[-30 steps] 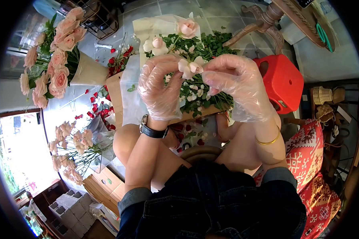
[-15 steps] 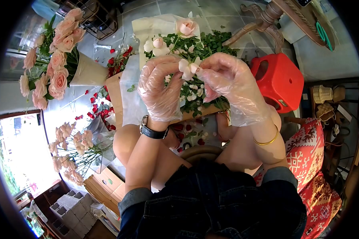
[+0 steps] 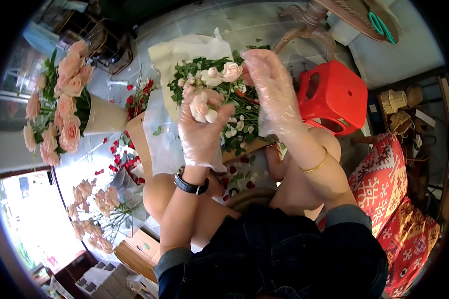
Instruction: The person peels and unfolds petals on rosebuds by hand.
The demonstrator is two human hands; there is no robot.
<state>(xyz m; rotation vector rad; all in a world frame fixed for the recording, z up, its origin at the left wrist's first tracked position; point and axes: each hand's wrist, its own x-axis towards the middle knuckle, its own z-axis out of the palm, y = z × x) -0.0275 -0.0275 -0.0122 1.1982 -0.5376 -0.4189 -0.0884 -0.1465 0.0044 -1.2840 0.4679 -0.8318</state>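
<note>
My left hand (image 3: 202, 142), in a clear plastic glove, is curled around a pale pink rose bloom (image 3: 198, 106) with a small white part beside the thumb. Above and to the right, my right hand (image 3: 270, 87), also gloved, reaches forward with its fingers loosely extended. Its fingertips are close beside another pale pink rose (image 3: 232, 72); whether they touch it is unclear. A whitish rose bud (image 3: 212, 73) is just left of that rose. Below both hands lies a heap of green leaves and stems (image 3: 244, 110) with small white blooms.
Pale wrapping paper (image 3: 163, 107) lies under the greenery. Left stands a vase (image 3: 106, 115) of pink roses, near scattered red petals (image 3: 129, 164) and more cut roses (image 3: 105, 199). At right are a red plastic stool (image 3: 336, 97), a wooden table leg (image 3: 312, 30) and a patterned cushion (image 3: 379, 184).
My hands have parted from the bloom they both held. The left has drawn slightly down with flower in it; the right has moved up and away. The view has shifted a little.
</note>
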